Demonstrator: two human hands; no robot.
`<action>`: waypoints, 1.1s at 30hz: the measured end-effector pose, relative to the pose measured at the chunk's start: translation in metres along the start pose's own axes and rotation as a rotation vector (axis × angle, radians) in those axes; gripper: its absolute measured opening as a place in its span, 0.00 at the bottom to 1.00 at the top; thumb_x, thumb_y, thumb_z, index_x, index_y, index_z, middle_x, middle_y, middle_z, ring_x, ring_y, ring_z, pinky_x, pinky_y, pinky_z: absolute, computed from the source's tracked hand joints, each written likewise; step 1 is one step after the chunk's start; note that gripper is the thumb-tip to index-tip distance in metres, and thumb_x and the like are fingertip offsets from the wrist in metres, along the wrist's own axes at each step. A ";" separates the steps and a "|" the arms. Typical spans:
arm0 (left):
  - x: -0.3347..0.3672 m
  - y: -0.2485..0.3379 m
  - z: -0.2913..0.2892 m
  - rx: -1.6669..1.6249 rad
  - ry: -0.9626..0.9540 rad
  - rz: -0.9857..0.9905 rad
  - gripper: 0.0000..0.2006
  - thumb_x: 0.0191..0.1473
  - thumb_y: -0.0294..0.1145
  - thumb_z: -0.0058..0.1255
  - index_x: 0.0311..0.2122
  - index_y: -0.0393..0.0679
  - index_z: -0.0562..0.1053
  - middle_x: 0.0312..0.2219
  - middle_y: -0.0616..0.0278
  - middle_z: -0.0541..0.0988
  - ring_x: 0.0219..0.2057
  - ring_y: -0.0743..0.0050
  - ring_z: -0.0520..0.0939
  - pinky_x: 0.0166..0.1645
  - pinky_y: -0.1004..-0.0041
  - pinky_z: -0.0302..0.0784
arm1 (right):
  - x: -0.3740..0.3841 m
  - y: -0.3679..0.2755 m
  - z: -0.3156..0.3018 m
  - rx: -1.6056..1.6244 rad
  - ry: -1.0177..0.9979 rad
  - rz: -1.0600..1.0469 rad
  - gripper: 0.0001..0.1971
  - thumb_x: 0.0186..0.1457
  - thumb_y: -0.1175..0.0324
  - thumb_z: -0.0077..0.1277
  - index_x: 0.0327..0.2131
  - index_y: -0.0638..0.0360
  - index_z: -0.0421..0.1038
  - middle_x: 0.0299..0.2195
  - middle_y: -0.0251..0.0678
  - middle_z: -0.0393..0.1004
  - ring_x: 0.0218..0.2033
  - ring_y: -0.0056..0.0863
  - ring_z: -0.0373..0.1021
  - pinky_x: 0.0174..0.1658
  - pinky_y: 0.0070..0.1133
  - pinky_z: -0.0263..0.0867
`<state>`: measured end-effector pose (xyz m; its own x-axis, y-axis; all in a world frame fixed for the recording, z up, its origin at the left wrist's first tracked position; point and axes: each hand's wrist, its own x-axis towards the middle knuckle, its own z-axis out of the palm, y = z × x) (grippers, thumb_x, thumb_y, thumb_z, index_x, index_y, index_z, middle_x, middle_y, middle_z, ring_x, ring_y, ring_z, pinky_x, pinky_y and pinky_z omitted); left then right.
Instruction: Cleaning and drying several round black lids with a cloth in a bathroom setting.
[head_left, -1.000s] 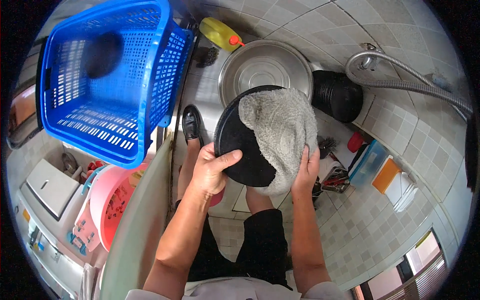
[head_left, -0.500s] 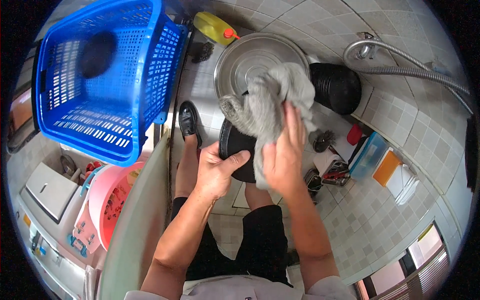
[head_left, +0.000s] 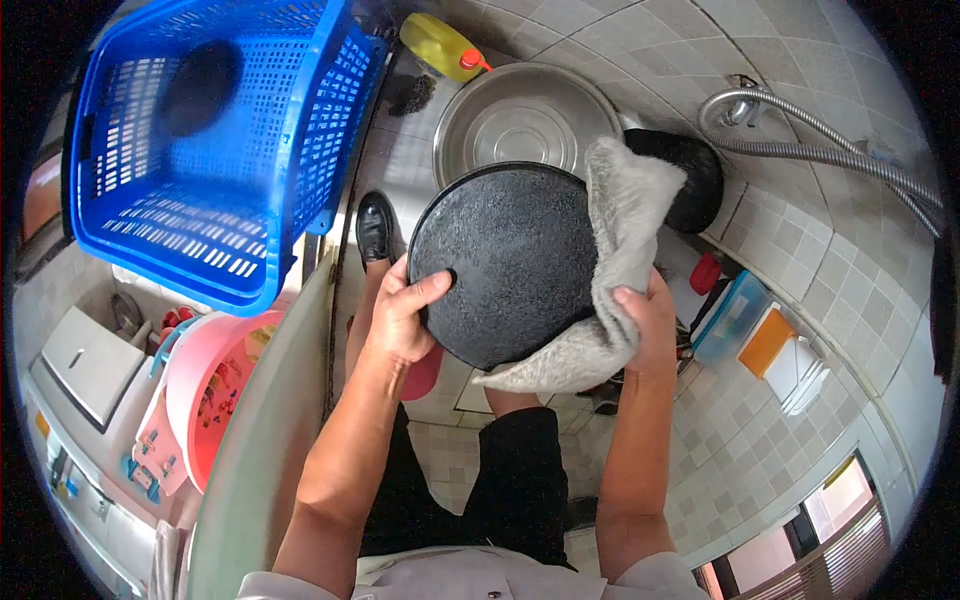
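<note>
A round black disc [head_left: 505,260] with a rough, speckled face is held out over my knees; whether it is a lid or the base of a bucket I cannot tell. My left hand [head_left: 400,315] grips its left edge, thumb on the face and fingers behind. A grey towel [head_left: 622,240] drapes over the right edge and hangs along the lower right rim. My right hand [head_left: 648,320] is closed on this towel at the disc's right side, the thumb pressing from above. Beyond the disc lies a steel basin [head_left: 465,120], partly covered by it.
At the upper left a big blue plastic basket [head_left: 290,190] stands. A yellow jug [head_left: 435,45] with a red cap is beside the basin. Against the wall sits a black bucket [head_left: 695,180], below a metal shower hose [head_left: 800,150]. Pink basins [head_left: 190,380] are at the left.
The disc has turned its broad face up toward me. My right hand and the towel have moved from across it to its right edge. My left hand still holds the left edge.
</note>
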<state>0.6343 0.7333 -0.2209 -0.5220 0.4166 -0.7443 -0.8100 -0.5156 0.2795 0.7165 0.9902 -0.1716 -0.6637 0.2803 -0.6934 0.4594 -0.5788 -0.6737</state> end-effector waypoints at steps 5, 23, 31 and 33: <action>0.006 -0.003 0.020 0.523 0.249 0.003 0.39 0.54 0.44 0.58 0.60 0.28 0.54 0.54 0.44 0.68 0.54 0.57 0.70 0.61 0.64 0.61 | -0.017 0.006 0.027 -0.598 0.164 -0.221 0.26 0.44 0.73 0.54 0.49 0.70 0.65 0.40 0.42 0.74 0.41 0.31 0.72 0.47 0.25 0.66; -0.023 0.023 -0.005 -0.112 -0.073 -0.194 0.23 0.51 0.35 0.56 0.50 0.32 0.70 0.40 0.50 0.79 0.41 0.60 0.81 0.47 0.64 0.78 | -0.049 0.001 0.061 -1.326 -0.803 -0.415 0.22 0.45 0.77 0.46 0.48 0.62 0.68 0.57 0.39 0.63 0.60 0.43 0.56 0.57 0.37 0.55; -0.025 0.039 0.014 0.242 -0.247 -0.268 0.28 0.52 0.38 0.59 0.54 0.34 0.68 0.45 0.58 0.76 0.46 0.71 0.76 0.53 0.70 0.70 | -0.002 0.004 0.088 -1.293 -0.554 -0.678 0.21 0.46 0.79 0.44 0.47 0.68 0.67 0.56 0.50 0.61 0.60 0.53 0.55 0.60 0.41 0.53; -0.029 0.036 0.006 0.257 -0.250 -0.248 0.27 0.52 0.37 0.58 0.54 0.34 0.68 0.46 0.58 0.76 0.47 0.71 0.76 0.54 0.70 0.69 | 0.013 0.006 0.082 -1.327 -0.340 -0.788 0.19 0.45 0.80 0.44 0.44 0.71 0.69 0.53 0.52 0.65 0.55 0.54 0.60 0.58 0.39 0.56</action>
<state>0.6185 0.7068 -0.1856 -0.3267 0.6894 -0.6465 -0.9426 -0.1877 0.2762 0.6621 0.9280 -0.1639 -0.9879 -0.1087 -0.1111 -0.0033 0.7290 -0.6845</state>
